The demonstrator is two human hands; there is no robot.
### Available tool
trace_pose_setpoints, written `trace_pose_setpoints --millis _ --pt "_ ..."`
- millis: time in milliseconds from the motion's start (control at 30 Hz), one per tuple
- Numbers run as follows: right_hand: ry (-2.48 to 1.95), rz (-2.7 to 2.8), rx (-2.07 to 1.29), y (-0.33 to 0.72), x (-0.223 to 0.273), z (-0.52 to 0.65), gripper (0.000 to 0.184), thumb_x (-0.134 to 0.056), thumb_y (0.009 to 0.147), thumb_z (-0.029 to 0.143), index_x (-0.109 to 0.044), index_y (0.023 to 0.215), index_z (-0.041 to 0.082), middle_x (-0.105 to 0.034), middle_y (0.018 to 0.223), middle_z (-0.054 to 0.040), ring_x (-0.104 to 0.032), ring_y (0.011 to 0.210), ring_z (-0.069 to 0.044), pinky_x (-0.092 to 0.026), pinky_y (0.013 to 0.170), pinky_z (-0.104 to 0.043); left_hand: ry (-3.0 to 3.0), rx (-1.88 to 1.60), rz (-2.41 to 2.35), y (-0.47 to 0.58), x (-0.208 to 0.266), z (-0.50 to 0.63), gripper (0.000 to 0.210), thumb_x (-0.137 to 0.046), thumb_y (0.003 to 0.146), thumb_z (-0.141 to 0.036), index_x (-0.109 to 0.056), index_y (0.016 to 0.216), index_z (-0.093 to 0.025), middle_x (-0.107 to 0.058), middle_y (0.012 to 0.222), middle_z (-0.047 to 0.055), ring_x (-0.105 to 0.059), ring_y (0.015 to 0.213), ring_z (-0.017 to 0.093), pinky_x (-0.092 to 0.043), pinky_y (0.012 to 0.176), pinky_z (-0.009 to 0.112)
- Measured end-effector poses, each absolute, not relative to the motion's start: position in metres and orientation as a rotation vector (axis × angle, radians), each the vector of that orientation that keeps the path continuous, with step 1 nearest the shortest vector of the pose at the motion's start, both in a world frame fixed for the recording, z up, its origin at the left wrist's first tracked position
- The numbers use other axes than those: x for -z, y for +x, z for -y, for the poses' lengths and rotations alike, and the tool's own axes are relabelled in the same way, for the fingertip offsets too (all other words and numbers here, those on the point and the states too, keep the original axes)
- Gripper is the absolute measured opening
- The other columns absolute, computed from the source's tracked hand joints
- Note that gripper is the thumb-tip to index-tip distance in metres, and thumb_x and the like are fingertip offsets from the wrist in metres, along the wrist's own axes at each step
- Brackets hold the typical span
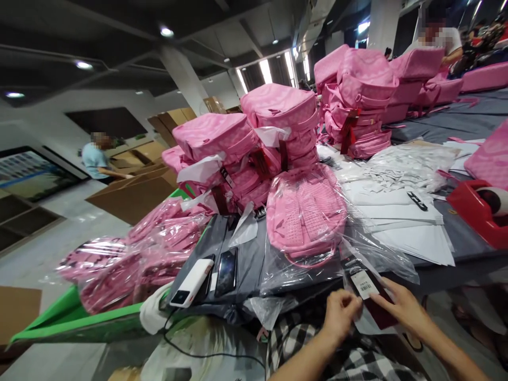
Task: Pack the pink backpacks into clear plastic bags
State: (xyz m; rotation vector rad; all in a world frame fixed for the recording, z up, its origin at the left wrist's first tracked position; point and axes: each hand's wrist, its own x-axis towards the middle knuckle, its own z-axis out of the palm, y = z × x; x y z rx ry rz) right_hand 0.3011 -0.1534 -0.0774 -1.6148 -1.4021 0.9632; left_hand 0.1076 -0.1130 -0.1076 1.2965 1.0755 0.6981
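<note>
My right hand grips the edge of a dark maroon tag with a white barcode label on it, low in front of the table edge. My left hand is close beside the tag, its fingers pinched together. What they hold, if anything, is too small to make out. Whitish film or paper shows around the tag. Just beyond, a pink backpack lies on the table inside a clear plastic bag, whose loose end spreads toward my hands.
Stacked pink backpacks stand behind. White paper sheets and a red tape dispenser are at right. A white power bank and a phone lie at left. Bagged pink backpacks fill a green-edged bin. Two people work farther off.
</note>
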Motion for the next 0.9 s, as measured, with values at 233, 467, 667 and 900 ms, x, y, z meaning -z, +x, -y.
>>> trace_pose_setpoints --millis 233,467,667,900 --pt "-1.835 1.471 -0.337 0.293 0.1 0.177 0.042 -0.04 0.097 0.062 -0.064 0.1 0.028 -0.066 0.058 -0.0004 -0.063 0.044 -0.025 -0.042 0.041 -0.031 2.008 -0.587 -0.731 0.093 0.055 0.102 0.022 -0.056 0.093 -0.021 -0.075 0.103 -0.024 -0.07 0.124 0.013 -0.059 0.119 0.031 -0.039 0.107 0.042" --pt "-1.701 1.577 -0.116 0.281 0.122 0.215 0.039 -0.043 0.096 0.042 -0.074 0.114 0.029 -0.077 0.108 -0.0091 -0.077 0.084 -0.033 -0.064 0.066 -0.043 2.399 -0.316 0.28 0.175 0.042 0.02 0.044 -0.068 0.079 -0.007 -0.046 0.047 -0.028 -0.051 0.053 0.004 -0.06 0.08 0.029 -0.047 0.087 0.041" --pt "-1.524 1.753 0.165 0.326 0.09 0.216 0.028 -0.058 0.093 0.042 -0.079 0.108 0.032 -0.078 0.103 -0.0047 -0.076 0.088 -0.028 -0.064 0.079 -0.038 2.371 -0.286 0.179 0.149 0.038 0.025 0.034 -0.063 0.084 -0.012 -0.058 0.055 -0.03 -0.071 0.085 0.008 -0.067 0.097 0.029 -0.05 0.095 0.043" --pt "-1.519 1.654 0.095 0.344 0.003 0.087 0.053 -0.034 0.102 0.058 -0.074 0.094 0.025 -0.077 0.086 -0.0065 -0.072 0.074 -0.024 -0.056 0.064 -0.033 2.072 -0.566 -0.353 0.113 0.013 0.047 0.033 -0.051 0.099 -0.028 -0.076 0.12 -0.026 -0.069 0.135 0.016 -0.068 0.119 0.033 -0.047 0.107 0.05"
